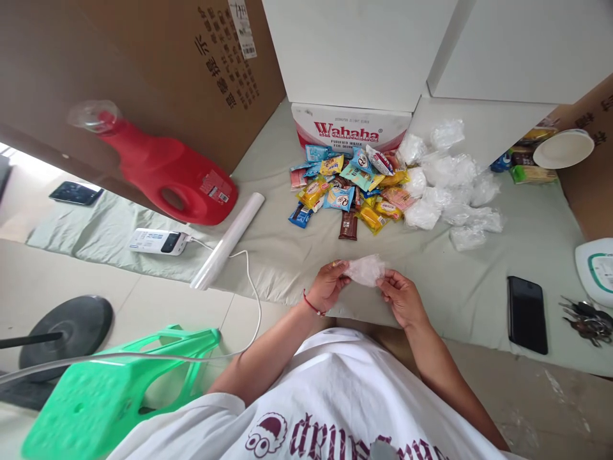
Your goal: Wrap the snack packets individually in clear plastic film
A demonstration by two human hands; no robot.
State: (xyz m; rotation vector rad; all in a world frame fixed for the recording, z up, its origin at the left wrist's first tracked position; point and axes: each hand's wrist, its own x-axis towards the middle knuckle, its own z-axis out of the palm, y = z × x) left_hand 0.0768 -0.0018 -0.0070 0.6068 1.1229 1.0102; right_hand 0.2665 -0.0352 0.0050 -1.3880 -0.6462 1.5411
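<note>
A crumpled clear plastic packet [366,270] is held between the left hand [330,285] and the right hand [401,295] above a pale green cloth [268,255], where colourful snack packets [352,185] are heaped beside clear-wrapped bundles [445,176], before a Wahaha box [353,126].

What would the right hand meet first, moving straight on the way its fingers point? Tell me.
The crumpled plastic the right hand holds, then probably the left hand; depth is unclear.
</note>
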